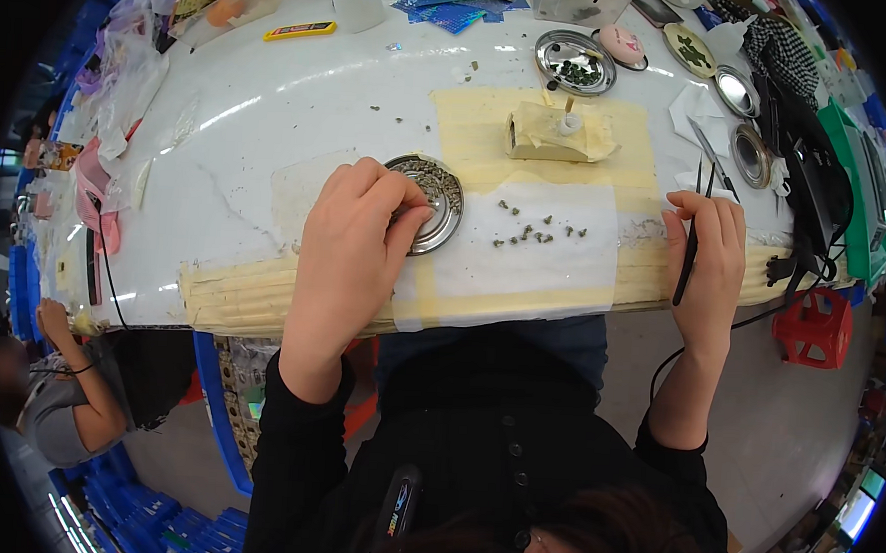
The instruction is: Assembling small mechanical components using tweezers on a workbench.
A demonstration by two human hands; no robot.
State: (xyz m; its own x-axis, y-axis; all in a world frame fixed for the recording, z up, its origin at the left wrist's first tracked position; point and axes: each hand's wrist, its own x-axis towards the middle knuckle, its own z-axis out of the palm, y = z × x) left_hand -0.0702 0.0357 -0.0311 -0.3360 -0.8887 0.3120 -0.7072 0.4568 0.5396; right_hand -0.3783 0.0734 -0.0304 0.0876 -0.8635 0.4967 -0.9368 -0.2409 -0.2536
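My left hand (pixel 350 240) reaches over a round metal dish (pixel 439 238) with small grey-brown pieces (pixel 438 179) in it. Its thumb and index finger come together in a pinch at the dish; whatever is between the fingertips is too small to make out. To the right of the dish, several similar small pieces (pixel 547 238) lie scattered on a white paper sheet (pixel 553 277) taped to the table. Off the sheet's right side, my right hand (pixel 717 253) is closed around black tweezers (pixel 686 261), whose tips point away from me.
Behind the paper stands a tape-covered block (pixel 560 140). Farther back are a metal dish of dark green pieces (pixel 609 75) and a yellow cutter knife (pixel 301 31). Silver tweezers (pixel 710 150) lie right. A red stool (pixel 811 331) stands below; another person (pixel 70 407) sits left.
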